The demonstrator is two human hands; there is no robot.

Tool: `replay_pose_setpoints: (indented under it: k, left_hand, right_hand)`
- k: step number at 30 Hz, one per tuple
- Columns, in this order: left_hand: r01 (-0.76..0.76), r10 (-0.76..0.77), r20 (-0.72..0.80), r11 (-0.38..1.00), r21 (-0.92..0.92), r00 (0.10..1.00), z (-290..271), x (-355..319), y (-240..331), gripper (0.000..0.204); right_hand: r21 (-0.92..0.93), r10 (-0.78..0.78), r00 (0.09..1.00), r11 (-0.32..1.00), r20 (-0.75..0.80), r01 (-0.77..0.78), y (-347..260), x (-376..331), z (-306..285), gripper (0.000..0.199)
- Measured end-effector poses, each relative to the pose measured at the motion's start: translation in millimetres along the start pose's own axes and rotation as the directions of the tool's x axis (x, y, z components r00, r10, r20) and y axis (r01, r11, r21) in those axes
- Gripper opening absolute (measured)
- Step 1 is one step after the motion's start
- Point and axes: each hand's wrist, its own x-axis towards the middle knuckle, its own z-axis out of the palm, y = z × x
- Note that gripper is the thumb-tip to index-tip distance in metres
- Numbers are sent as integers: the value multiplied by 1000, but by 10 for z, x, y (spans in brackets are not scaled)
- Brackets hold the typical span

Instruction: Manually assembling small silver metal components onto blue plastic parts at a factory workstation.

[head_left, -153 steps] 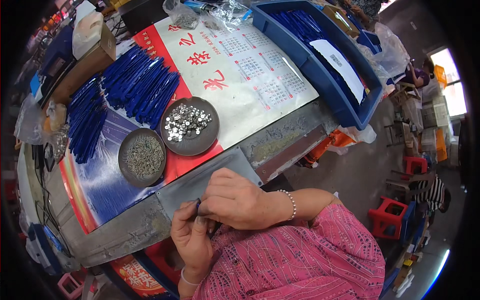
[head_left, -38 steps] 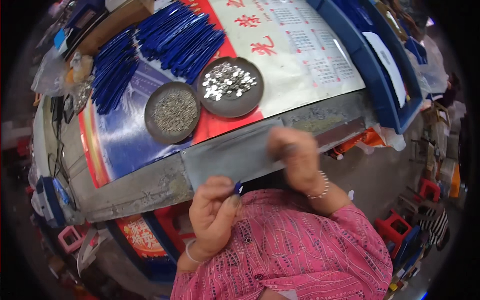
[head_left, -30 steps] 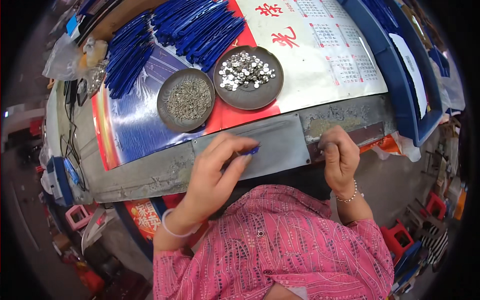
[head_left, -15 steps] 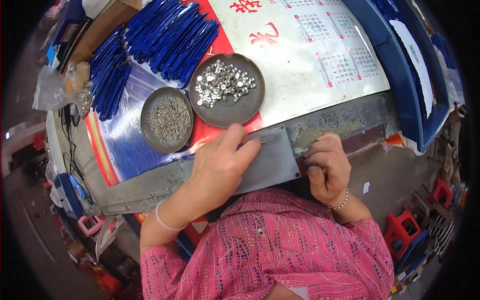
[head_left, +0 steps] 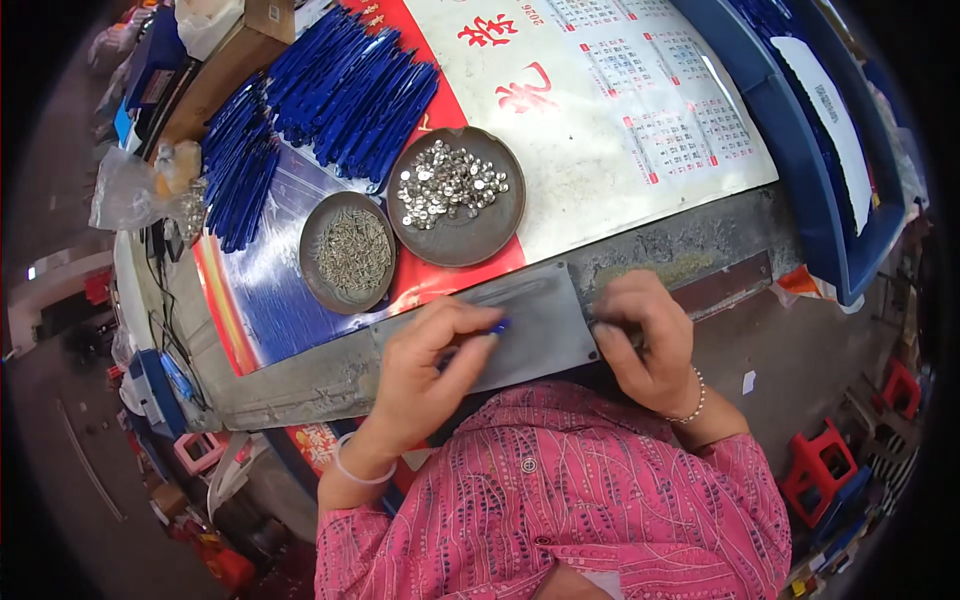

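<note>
My left hand (head_left: 432,368) is over a flat grey metal plate (head_left: 545,310) at the table's front edge. Its thumb and forefinger pinch a slim blue piece, of which only the blue end (head_left: 500,326) shows; the rest is hidden in the hand. At the plate's right edge is my right hand (head_left: 648,340), fingers curled in toward the thumb and partly blurred; what they hold, if anything, cannot be made out. Beyond the left hand sit a dish of small metal pins (head_left: 355,252) and a larger dish of shiny round metal pieces (head_left: 450,190).
Bundles of slim blue pieces (head_left: 350,90) lie at the back left, beside a plastic bag (head_left: 125,190) and a wooden box (head_left: 235,60). A calendar sheet (head_left: 590,180) covers the tabletop. A blue bin (head_left: 800,180) stands on the right. Red stools (head_left: 818,470) are on the floor.
My left hand has drawn back toward me, and a blue end now shows at its fingertips. My right hand has shifted slightly left, to the plate's edge. The view has shifted a little.
</note>
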Motion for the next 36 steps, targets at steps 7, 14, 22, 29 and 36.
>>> replay_pose_setpoints:
  k: [7,14,22,29,36]
  left_hand:
    - [335,-312,171,607,-720,934,153,-137,78,25]
    - [225,-204,145,455,-861,968,275,-339,-13,23]
    - [-114,-83,-249,723,-682,965,495,-503,61,19]
    - [-135,-164,-303,634,-762,939,612,-525,102,19]
    - [-123,-157,-271,608,-784,950,619,-531,73,21]
  right_hand:
    - [319,206,944,904,257,-284,-160,217,112,10]
    - [330,264,897,863,354,-384,-312,247,239,14]
    - [257,143,944,940,298,-223,-410,133,441,32]
    - [405,165,960,880,228,-248,-440,77,414,27]
    - [519,253,930,776,266,-360,-461,71,410,28]
